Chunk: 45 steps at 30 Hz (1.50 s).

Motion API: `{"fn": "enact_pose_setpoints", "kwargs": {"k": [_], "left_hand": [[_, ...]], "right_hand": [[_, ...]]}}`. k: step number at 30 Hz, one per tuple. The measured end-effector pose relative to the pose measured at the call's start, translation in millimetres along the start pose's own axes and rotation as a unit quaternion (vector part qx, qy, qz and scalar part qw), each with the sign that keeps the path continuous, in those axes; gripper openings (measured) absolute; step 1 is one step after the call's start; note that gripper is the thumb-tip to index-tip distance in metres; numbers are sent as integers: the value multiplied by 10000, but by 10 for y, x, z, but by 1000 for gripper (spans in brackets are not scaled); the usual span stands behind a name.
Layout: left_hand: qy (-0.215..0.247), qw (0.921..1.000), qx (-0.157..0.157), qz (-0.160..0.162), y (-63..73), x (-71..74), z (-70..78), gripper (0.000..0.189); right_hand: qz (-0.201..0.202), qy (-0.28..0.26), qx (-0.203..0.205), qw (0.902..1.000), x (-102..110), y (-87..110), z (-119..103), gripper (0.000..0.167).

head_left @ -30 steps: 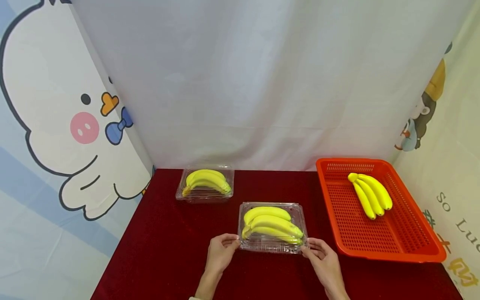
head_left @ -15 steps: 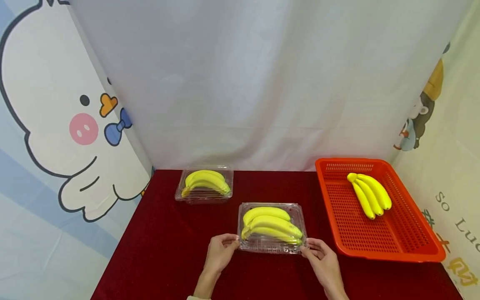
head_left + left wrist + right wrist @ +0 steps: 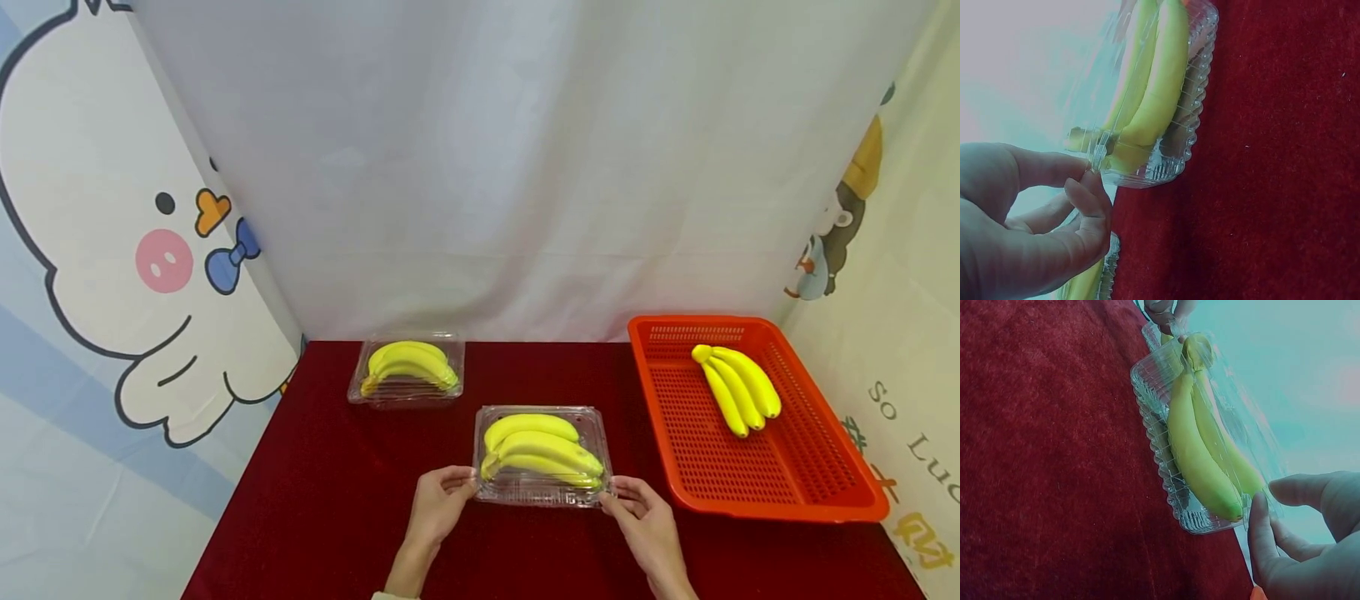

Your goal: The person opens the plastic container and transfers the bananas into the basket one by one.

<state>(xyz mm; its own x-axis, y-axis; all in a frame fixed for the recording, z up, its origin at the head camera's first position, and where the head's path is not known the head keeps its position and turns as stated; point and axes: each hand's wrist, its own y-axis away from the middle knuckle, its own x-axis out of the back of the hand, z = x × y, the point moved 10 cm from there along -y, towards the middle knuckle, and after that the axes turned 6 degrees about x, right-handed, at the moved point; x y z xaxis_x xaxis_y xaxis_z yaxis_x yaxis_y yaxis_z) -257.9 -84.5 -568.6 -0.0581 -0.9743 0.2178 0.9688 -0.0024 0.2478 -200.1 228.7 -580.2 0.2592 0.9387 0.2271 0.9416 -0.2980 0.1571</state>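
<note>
A clear plastic clamshell box [image 3: 543,496] with a bunch of yellow bananas [image 3: 547,450] inside lies on the dark red cloth in front of me. Its lid is down over the fruit. My left hand [image 3: 438,504] pinches the rim at the near left corner between thumb and fingers; the left wrist view shows the fingertips [image 3: 1088,178] right at the lid's edge. At the near right corner my right hand [image 3: 645,525] pinches the rim in the same way, with the thumb and forefinger meeting there in the right wrist view.
A second clamshell box [image 3: 457,367] holding bananas stands at the back left. To the right is a red plastic basket [image 3: 787,492] with another banana bunch [image 3: 738,387] in it. A white curtain [image 3: 465,167] hangs behind the red cloth [image 3: 322,500].
</note>
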Motion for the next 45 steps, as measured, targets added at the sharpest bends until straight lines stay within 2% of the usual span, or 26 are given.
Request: {"fn": "enact_pose_setpoints", "kwargs": {"k": [8, 18, 26, 32, 39, 45], "left_hand": [[-148, 9997, -175, -29, 4, 3, 46, 21], [-313, 9990, -181, -250, 4, -25, 65, 22], [-72, 9975, 220, -669, -50, -44, 2, 28], [-23, 9976, 344, -596, -44, -39, 3, 27], [494, 9967, 196, -619, -30, -71, -53, 30], [426, 9986, 165, -271, -49, -36, -137, 25]], "right_hand": [[17, -19, -3, 10000, -7, -1, -16, 43], [5, 43, 60, 10000, -13, -8, -24, 44], [-17, 41, 79, 10000, -21, -28, -29, 42], [-48, 64, -5, 10000, -19, -33, -26, 46], [-30, -48, 82, 10000, 2, -22, -103, 43], [-71, -68, 259, 9996, 7, -34, -195, 41]]}}
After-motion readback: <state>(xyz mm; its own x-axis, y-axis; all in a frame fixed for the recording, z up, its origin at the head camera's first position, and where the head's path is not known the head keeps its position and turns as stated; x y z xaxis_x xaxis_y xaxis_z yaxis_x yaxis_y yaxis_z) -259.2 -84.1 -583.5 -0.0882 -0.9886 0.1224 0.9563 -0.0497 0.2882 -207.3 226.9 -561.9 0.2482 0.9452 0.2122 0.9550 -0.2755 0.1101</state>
